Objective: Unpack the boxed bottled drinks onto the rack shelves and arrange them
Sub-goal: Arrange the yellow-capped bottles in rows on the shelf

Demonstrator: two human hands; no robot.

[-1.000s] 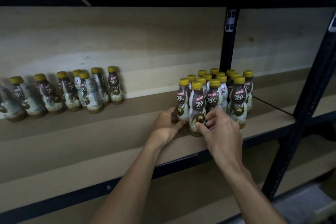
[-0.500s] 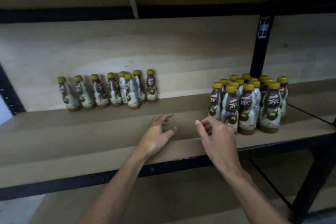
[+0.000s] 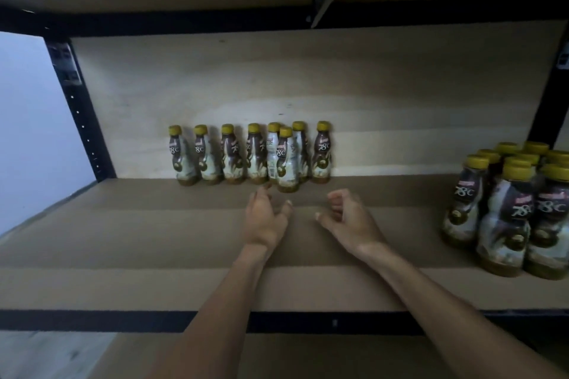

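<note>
**Both hands released above the shelf; bottles at rear and right**

Left hand point(image 3: 264, 221): fingers point(image 3: 261, 195) extended and relaxed, grasping nothing, tips close to the base of the row of bottles point(image 3: 229, 157). Right hand point(image 3: 351, 221): fingers point(image 3: 335, 203) loosely curled, also released.

The row stands upright along the rear of the shelf point(image 3: 123, 240); one bottle point(image 3: 284, 160) stands forward of the line. The bottles are waisted, with yellow caps and brown-and-white sleeves. A tightly packed cluster point(image 3: 517, 212) occupies the right end.

The shelf board is flat, matte brown, with open surface between both groups. A black rail point(image 3: 92, 320) bounds the front edge.
</note>
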